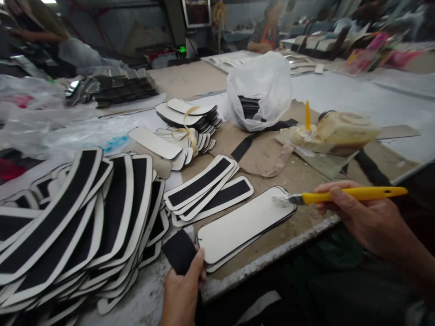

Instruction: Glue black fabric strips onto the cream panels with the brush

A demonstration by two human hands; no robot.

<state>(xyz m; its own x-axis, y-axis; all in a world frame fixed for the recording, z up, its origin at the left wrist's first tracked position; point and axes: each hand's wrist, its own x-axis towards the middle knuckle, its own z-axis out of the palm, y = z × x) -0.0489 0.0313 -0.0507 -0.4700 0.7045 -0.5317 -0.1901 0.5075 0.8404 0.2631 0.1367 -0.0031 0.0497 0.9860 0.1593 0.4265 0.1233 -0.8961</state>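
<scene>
My right hand (367, 215) grips a yellow-handled paintbrush (340, 194). Its pale bristles touch the far right end of a white rounded panel (244, 224), which lies on top of another like it at the table's front edge. Low in the middle, my left hand (185, 285) is closed on a black strip (179, 251), its thumb against the near left corner of the white panel. Just behind lie several white pieces with black centres (204, 185).
A big heap of black-centred white pieces (112, 217) covers the left. Behind are a banded stack (188, 113), a white plastic bag (260, 90) with dark pieces, and a stained glue container (346, 129) beside a yellow stick (307, 115). A co-worker (267, 36) sits at the back.
</scene>
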